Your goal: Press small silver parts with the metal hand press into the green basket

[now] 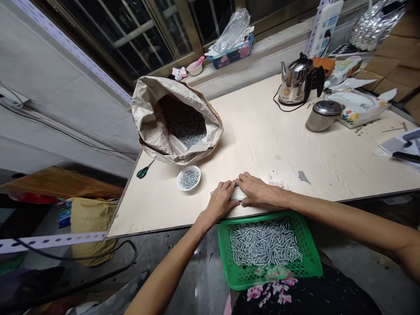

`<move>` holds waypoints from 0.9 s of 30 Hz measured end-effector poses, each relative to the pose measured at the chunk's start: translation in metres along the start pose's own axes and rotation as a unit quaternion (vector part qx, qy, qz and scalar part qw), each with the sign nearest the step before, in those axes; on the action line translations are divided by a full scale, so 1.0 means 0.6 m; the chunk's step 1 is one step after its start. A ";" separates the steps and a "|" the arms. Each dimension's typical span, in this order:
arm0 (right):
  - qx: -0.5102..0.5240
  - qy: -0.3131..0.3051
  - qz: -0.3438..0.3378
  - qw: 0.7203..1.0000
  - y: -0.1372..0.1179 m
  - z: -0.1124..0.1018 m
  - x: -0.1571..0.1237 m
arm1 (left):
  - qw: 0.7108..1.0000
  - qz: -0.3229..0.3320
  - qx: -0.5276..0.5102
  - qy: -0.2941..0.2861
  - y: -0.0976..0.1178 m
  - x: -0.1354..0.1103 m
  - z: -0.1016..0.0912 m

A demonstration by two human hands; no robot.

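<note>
Both hands are at the table's front edge, close together over a flat, whitish rectangular piece (pixel 239 194). My left hand (pixel 222 199) grips its left part, fingers curled over the far side and thumb along the near side. On the right part, my right hand (pixel 255 190) holds it the same way, fingers bent. The hands cover most of the piece, so its kind is unclear. Just below them, a green plastic basket (pixel 222 253) holds a layer of small silvery metal pins or screws. A white bowl (pixel 179 184) of similar pieces stands to the left of my hands.
A large paper sack (pixel 146 118) of the same metal pieces lies open behind the bowl. Green-handled scissors (pixel 142 172) rest near the left edge. At back right stand a steel kettle (pixel 295 83) and a lidded metal pot (pixel 323 117). A grey scrap (pixel 303 176) lies right.
</note>
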State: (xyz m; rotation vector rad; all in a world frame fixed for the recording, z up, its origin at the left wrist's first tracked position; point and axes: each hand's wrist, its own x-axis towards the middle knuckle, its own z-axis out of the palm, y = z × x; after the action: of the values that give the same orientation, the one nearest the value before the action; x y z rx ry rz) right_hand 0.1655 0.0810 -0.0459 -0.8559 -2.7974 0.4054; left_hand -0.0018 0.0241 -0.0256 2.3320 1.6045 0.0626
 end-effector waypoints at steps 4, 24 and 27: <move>-0.008 0.018 0.006 1.000 -0.002 0.012 -0.004 | 1.000 0.001 -0.027 -0.012 -0.011 0.010 -0.001; 0.080 0.068 -0.038 0.994 0.026 -0.020 -0.042 | 0.936 -0.323 -0.058 0.130 -0.031 -0.095 -0.033; 0.067 0.028 -0.032 0.997 -0.002 0.001 -0.043 | 0.921 -0.378 -0.097 0.008 -0.030 -0.095 -0.037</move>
State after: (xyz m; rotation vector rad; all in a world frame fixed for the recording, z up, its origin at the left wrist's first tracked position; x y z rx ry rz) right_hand 0.1854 0.0651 -0.0489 -0.7348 -2.7036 0.5430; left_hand -0.0441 -0.0174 -0.0018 1.4409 2.2689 0.0618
